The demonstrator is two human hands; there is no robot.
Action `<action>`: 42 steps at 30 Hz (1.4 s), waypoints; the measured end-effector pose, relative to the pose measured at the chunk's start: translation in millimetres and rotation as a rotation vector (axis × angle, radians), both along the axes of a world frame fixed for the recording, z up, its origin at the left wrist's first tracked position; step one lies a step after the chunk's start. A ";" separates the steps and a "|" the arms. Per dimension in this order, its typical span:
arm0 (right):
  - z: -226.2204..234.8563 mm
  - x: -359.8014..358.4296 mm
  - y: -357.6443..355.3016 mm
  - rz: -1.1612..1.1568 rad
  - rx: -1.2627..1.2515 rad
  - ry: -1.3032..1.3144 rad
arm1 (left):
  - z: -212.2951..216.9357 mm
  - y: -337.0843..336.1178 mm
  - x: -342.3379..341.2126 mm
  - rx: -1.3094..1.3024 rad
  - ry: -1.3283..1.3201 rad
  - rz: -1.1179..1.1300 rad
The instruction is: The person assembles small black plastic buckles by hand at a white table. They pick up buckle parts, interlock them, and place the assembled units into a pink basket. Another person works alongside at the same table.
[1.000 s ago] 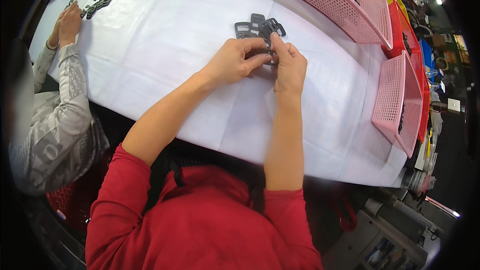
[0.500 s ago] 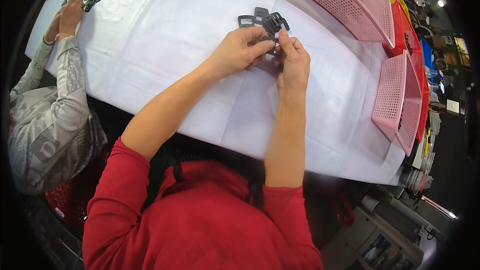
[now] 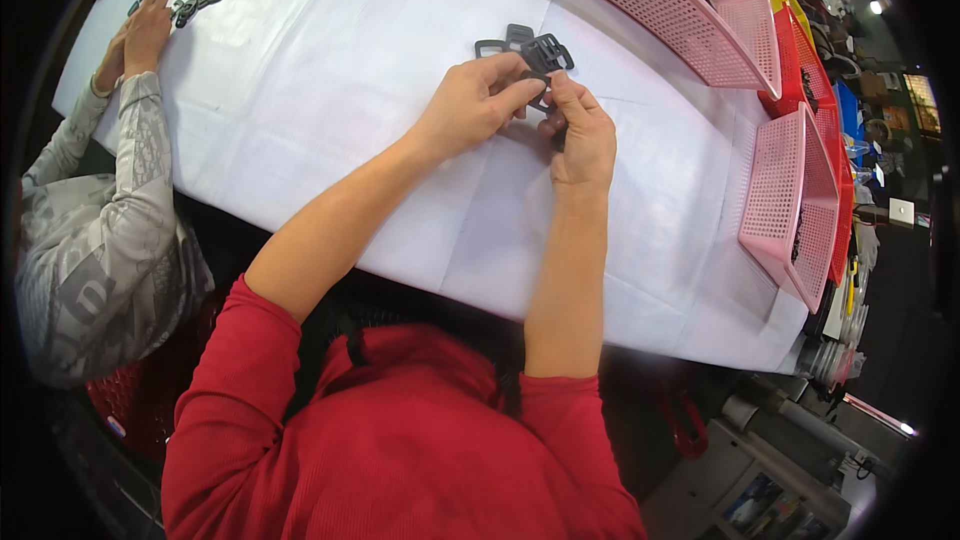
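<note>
Thumb and fingers of the left hand [image 3: 470, 105] are pinching a dark buckle [image 3: 543, 106], upper middle of the frame; the right hand [image 3: 587, 135] is curled at its other side, a dark bit [image 3: 559, 140] peeking out by those fingers, though what exactly it grips I can't tell; the buckle sits right at the left fingertips, between the hands; it's black, open-framed, partly hidden; and just beyond, towards the top, loose black pieces [image 3: 544, 52] lie overlapping on the white tabletop [image 3: 350, 70].
</note>
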State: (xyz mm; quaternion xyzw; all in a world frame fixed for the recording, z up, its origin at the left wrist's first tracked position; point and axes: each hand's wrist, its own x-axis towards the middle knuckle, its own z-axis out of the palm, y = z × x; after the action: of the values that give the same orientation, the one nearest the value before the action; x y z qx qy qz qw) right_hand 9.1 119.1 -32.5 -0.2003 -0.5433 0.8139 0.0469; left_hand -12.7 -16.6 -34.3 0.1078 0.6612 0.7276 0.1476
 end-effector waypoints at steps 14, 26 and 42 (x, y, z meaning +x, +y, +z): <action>18.6 -0.9 28.4 -0.225 0.212 -0.085 | 16.0 17.7 -59.6 -0.868 0.612 0.157; 128.8 -175.5 148.8 -0.412 1.136 0.229 | 28.8 10.1 -64.4 -0.423 0.125 -0.083; 32.1 9.4 17.1 0.483 0.125 -0.045 | 11.0 -24.7 -36.8 0.346 -0.268 -0.296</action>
State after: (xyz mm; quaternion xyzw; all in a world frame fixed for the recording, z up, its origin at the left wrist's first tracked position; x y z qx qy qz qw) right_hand 18.5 136.2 -0.4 -0.0794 -0.6255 0.7618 -0.1487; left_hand -49.5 -41.3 -23.3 0.1299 0.4783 0.8082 0.3181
